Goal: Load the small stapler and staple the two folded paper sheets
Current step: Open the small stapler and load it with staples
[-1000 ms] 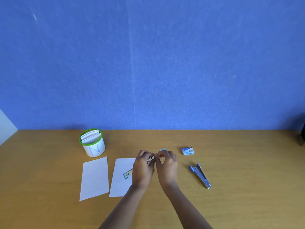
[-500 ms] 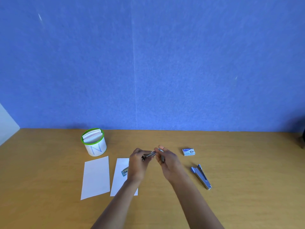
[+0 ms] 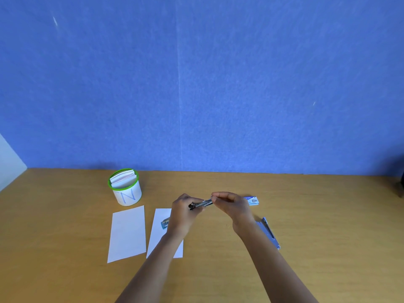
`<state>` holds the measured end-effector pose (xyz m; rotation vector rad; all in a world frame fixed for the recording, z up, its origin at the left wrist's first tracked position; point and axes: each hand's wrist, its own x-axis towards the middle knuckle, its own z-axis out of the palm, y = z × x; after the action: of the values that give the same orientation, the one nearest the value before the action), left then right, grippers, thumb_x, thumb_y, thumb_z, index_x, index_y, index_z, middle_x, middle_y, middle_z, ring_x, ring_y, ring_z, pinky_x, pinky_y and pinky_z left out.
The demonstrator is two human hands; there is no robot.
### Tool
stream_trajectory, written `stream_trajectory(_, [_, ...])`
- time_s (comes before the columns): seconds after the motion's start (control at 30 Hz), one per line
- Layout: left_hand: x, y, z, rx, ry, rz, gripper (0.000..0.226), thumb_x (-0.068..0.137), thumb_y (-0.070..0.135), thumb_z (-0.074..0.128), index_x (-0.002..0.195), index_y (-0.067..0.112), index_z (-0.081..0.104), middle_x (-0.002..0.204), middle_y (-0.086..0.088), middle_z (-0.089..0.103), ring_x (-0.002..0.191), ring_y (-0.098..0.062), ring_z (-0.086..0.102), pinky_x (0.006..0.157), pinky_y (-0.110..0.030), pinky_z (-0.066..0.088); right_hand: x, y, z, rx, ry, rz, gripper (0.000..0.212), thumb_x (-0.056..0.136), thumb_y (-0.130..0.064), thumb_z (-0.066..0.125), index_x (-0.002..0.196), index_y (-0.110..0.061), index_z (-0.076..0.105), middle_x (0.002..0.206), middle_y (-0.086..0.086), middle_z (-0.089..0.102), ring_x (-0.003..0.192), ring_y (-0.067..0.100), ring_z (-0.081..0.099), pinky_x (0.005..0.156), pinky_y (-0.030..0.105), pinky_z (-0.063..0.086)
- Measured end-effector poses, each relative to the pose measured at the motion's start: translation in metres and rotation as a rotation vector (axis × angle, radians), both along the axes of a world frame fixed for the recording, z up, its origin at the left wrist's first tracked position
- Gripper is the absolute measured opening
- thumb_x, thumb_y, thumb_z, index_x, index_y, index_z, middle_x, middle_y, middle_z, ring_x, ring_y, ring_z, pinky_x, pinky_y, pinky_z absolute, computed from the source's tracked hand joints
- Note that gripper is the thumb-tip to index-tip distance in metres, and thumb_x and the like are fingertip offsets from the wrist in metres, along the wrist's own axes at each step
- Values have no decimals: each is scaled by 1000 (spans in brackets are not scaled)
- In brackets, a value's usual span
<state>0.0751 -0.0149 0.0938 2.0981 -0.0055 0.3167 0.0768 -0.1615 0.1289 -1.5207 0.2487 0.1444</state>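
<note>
Head view: both hands are raised just above the bench [image 3: 328, 215], mid-width, nearer the back edge. Left hand [image 3: 182, 215] has its fingers closed around a small metal stapler [image 3: 201, 204]; right hand [image 3: 234, 205] pinches the stapler's other end with fingertips [image 3: 215, 199]. Too small to tell whether staples are inside or whether the magazine is open.

Two folded paper sheets lie flat toward the front-left: first sheet [image 3: 127, 234] apart to the left, second sheet [image 3: 160, 231] partly under the left forearm. A small bluish item [image 3: 165, 223] sits on the second sheet; what it is can't be told. Staple box [image 3: 252, 200] lies just behind the right hand. A larger blue stapler [image 3: 269, 232] lies right of the right wrist, untouched. White cup with green rim [image 3: 125, 188] holds cards, back-left.

Progress, judged: loading looks under way, not confirmed finished. Sheets lie separate, not stacked, no staple visible, so stacking and stapling are left.
</note>
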Motion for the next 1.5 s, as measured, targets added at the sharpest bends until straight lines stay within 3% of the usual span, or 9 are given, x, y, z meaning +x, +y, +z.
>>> stream_trajectory(0.3, [1, 3, -1, -1, 19, -56, 21, 70, 3, 79, 90, 12, 77, 74, 11, 54, 68, -2, 55, 62, -4, 37, 5, -1, 4, -497, -152, 87, 10, 80, -6, 71, 83, -14, 75, 79, -6, 70, 67, 0, 60, 53, 3, 39])
stream_trajectory(0.43, [0, 3, 0, -24, 19, -66, 22, 70, 3, 79, 91, 10, 77, 74, 10, 54, 68, -2, 55, 61, -5, 37, 5, 0, 2, -672, -334, 129, 15, 78, 4, 69, 84, -9, 73, 87, 5, 73, 77, 13, 68, 72, 19, 53])
stream_trajectory(0.53, [-1, 3, 1, -42, 24, -79, 22, 70, 3, 79, 90, 11, 77, 75, 8, 55, 68, -3, 55, 62, -7, 38, 5, 0, 2, -688, -370, 173, 19, 75, 9, 69, 85, -6, 73, 86, 7, 74, 82, 18, 70, 80, 30, 55])
stream_trajectory(0.7, [-2, 4, 3, -51, 23, -92, 21, 70, 4, 79, 88, 13, 77, 75, 5, 55, 67, -4, 54, 62, -9, 38, 7, -5, 2, -708, -404, 228, 17, 75, 4, 71, 84, -11, 74, 82, -1, 71, 76, 11, 61, 68, 4, 43])
stream_trajectory(0.87, [-3, 5, 6, -84, 36, -100, 21, 70, 6, 80, 88, 17, 77, 74, 9, 55, 67, 2, 55, 64, -8, 39, 9, -12, 5, -613, -370, 254, 18, 76, -3, 74, 84, -18, 74, 83, -8, 70, 83, 15, 62, 77, 17, 48])
stream_trajectory(1.0, [-4, 4, 7, -87, 33, -112, 22, 70, 6, 80, 89, 17, 77, 74, 10, 55, 69, 7, 55, 64, -7, 39, 9, -12, 3, -636, -394, 283, 18, 76, -4, 75, 83, -21, 74, 78, -17, 66, 79, 7, 56, 69, 5, 42])
stream_trajectory(1.13, [-4, 4, 8, -106, 43, -105, 22, 71, 6, 80, 89, 17, 77, 74, 10, 56, 69, 7, 55, 65, -8, 40, 10, -14, 3, -598, -401, 279, 16, 76, -6, 75, 84, -19, 74, 87, -7, 72, 86, 14, 60, 79, 21, 47])
stream_trajectory(1.3, [-5, 4, 10, -94, 59, -108, 20, 71, 8, 80, 90, 15, 78, 75, 9, 55, 68, 0, 54, 66, -10, 40, 10, -15, 3, -626, -425, 310, 18, 76, -2, 74, 83, -19, 74, 82, -9, 70, 75, -2, 57, 69, 6, 42])
stream_trajectory(1.5, [-5, 3, 12, -88, 52, -117, 20, 71, 7, 80, 90, 14, 78, 74, 8, 55, 68, -2, 54, 66, -11, 40, 11, -16, 3, -643, -445, 325, 17, 76, -1, 74, 82, -17, 74, 80, -10, 69, 73, -3, 56, 68, 8, 42])
